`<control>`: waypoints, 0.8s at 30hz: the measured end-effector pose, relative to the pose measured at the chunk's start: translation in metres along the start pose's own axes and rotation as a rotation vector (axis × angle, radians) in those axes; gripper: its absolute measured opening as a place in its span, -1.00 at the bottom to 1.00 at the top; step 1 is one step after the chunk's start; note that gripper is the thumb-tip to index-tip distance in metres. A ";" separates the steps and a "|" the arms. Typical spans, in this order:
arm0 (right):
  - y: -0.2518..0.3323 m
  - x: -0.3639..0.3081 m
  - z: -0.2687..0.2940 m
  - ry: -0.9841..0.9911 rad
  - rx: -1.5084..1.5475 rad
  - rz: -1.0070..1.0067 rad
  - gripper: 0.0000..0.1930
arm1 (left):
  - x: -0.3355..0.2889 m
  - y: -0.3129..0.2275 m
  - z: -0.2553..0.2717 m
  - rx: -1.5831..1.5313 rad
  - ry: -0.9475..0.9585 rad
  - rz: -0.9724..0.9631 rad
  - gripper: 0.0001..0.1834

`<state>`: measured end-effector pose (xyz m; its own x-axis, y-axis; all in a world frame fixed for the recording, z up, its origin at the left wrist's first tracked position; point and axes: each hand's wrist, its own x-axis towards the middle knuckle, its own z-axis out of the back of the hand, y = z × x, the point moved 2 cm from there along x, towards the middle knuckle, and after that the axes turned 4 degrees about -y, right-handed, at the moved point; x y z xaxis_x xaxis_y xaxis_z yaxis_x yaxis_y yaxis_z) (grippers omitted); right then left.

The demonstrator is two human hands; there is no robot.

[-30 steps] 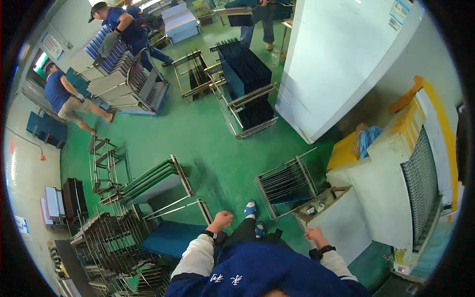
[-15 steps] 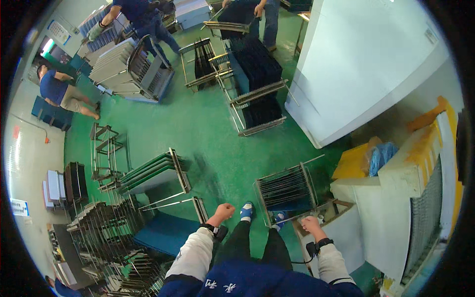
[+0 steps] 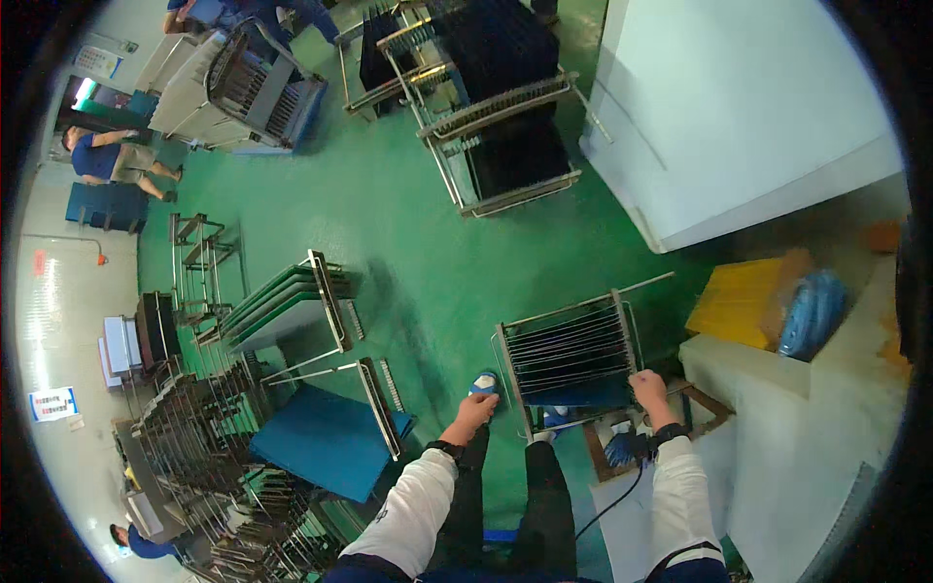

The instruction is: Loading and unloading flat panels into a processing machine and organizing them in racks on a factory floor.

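Note:
In front of me on the floor stands a metal slotted rack [image 3: 622, 335] with thin rods or panel edges [image 3: 559, 340] in rows. A dark blue panel [image 3: 573, 393] shows at its near side. My right hand [image 3: 649, 389] is at the rack's near right corner, fingers curled; whether they grip the frame is hidden. My left hand [image 3: 474, 412] hovers left of the rack, above my blue-and-white shoe [image 3: 484, 384]. Its fingers are loosely closed with nothing visible in them. Below my right wrist, a blue bunched thing [image 3: 622, 448] lies by an open box [image 3: 714, 408].
Left are racks of green-edged panels [image 3: 282, 301], a large blue panel [image 3: 326, 437] and many metal racks [image 3: 199, 428]. Farther off stand black-filled racks [image 3: 515, 165] and a white cabinet [image 3: 739, 126]. A yellow box [image 3: 734, 301] is on the right. Several people are about.
My view has shifted forward, so the slotted rack looks nearer. My right hand has moved up to the rack's corner; my left hand has moved right, toward the rack.

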<state>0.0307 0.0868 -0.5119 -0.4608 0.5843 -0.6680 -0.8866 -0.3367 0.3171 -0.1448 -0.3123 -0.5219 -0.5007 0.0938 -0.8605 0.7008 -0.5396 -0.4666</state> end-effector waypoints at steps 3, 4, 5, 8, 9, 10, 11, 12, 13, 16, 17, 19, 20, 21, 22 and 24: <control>-0.032 0.041 -0.025 0.004 0.071 -0.068 -0.36 | 0.031 0.012 -0.024 0.065 -0.048 -0.029 -0.53; -0.030 0.050 -0.033 0.027 0.077 -0.066 -0.36 | 0.043 0.017 -0.026 0.104 -0.084 -0.082 -0.50; -0.045 0.056 -0.036 -0.004 0.100 -0.122 -0.30 | 0.042 0.009 -0.042 0.058 -0.029 -0.018 -0.40; -0.044 0.078 -0.055 -0.004 0.154 -0.190 -0.15 | 0.076 0.035 -0.048 0.047 -0.066 -0.014 -0.27; -0.056 0.087 -0.061 -0.077 0.146 -0.179 -0.12 | 0.084 0.042 -0.056 0.053 -0.063 -0.004 -0.27; -0.068 0.096 -0.065 -0.150 0.137 -0.167 -0.09 | 0.093 0.047 -0.063 0.036 -0.104 -0.043 -0.28; -0.075 0.104 -0.068 -0.137 0.167 -0.162 -0.04 | 0.100 0.051 -0.067 0.021 -0.149 -0.081 -0.28; -0.081 0.111 -0.074 -0.126 0.167 -0.170 -0.04 | 0.107 0.056 -0.072 0.028 -0.151 -0.070 -0.28; -0.086 0.118 -0.078 -0.122 0.224 -0.175 -0.02 | 0.115 0.059 -0.077 -0.028 -0.110 -0.092 -0.28; -0.098 0.130 -0.083 -0.078 0.336 -0.205 -0.01 | 0.126 0.059 -0.094 -0.085 -0.037 -0.035 -0.22; -0.096 0.131 -0.084 -0.043 0.401 -0.210 -0.01 | 0.128 0.057 -0.098 -0.090 -0.015 0.024 -0.16; -0.089 0.131 -0.085 -0.011 0.458 -0.241 -0.01 | 0.133 0.057 -0.095 -0.115 -0.025 0.009 -0.20; -0.076 0.129 -0.084 -0.019 0.450 -0.235 0.00 | 0.131 0.057 -0.092 -0.149 -0.048 -0.021 -0.23; -0.074 0.128 -0.078 -0.040 0.436 -0.229 0.00 | 0.133 0.058 -0.094 -0.182 -0.080 0.015 -0.21; -0.085 0.128 -0.078 -0.055 0.423 -0.243 0.00 | 0.132 0.059 -0.099 -0.187 -0.057 0.023 -0.21; -0.081 0.141 -0.087 -0.016 0.362 -0.170 -0.03 | 0.125 0.045 -0.096 -0.241 -0.117 0.111 -0.20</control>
<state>0.0412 0.1322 -0.6901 -0.3046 0.6218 -0.7215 -0.9055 0.0457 0.4218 -0.1267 -0.2444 -0.6698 -0.4597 -0.0595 -0.8861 0.8482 -0.3251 -0.4182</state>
